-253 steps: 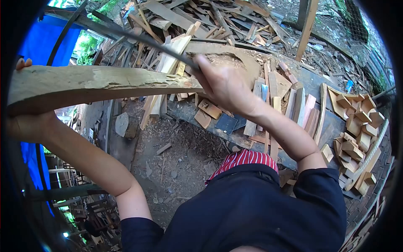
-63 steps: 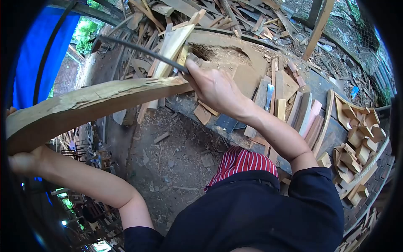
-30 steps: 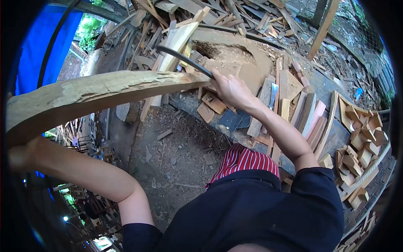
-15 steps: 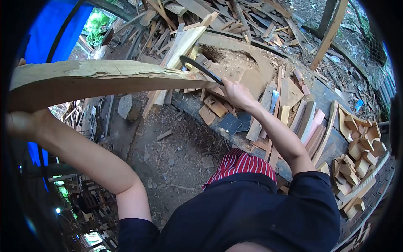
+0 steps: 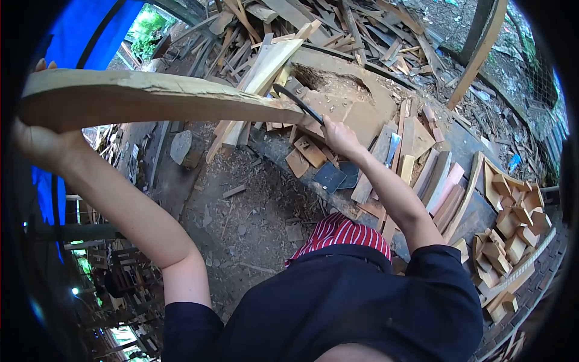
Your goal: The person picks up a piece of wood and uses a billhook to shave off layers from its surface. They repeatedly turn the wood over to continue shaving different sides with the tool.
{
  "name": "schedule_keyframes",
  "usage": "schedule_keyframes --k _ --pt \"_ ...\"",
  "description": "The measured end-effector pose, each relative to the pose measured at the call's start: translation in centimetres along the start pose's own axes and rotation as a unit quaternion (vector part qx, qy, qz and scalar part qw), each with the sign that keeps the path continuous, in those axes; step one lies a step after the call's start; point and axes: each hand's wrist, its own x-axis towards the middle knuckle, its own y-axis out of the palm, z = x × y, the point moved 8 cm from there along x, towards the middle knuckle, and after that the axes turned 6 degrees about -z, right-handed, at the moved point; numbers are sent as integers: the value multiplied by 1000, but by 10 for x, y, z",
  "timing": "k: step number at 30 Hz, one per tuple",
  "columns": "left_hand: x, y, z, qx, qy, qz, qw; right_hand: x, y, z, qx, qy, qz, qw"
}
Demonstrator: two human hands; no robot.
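A long, pale, curved wooden plank stretches across the upper left, its edge rough and splintered. My left hand grips its wide left end, with fingertips showing over the top edge and the palm underneath. The narrow right end of the plank reaches the worn wooden chopping block on the bench. My right hand is closed around the handle of a machete. The machete's dark, slightly curved blade slants up and left, right at the narrow end of the plank.
Cut boards lie along the bench beside my right arm. Small angled wood pieces are heaped at the far right. Scrap wood piles up behind the block, near an upright post. Chips litter the ground. A blue tarp hangs upper left.
The plank's left end has risen slightly with my left hand. The machete blade has shifted a little to the right, and the whole view has moved slightly.
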Motion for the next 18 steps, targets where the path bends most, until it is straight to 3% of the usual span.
schedule_keyframes --k 2,8,11,15,18 --pt "5 -2 8 -9 -27 5 1000 20 -1 1 1 -5 25 1000" --pt "14 -5 14 -6 -15 23 1000 -1 -130 125 166 -96 -137 972" --pt "21 -15 15 -9 -2 18 1000 0 -112 119 134 -89 -138 977" --pt "-6 -19 1 -26 -15 10 1000 9 19 -23 -4 13 11 1000" --pt "-13 -20 -5 -33 -20 5 999 3 14 -17 -20 0 -6 1000"
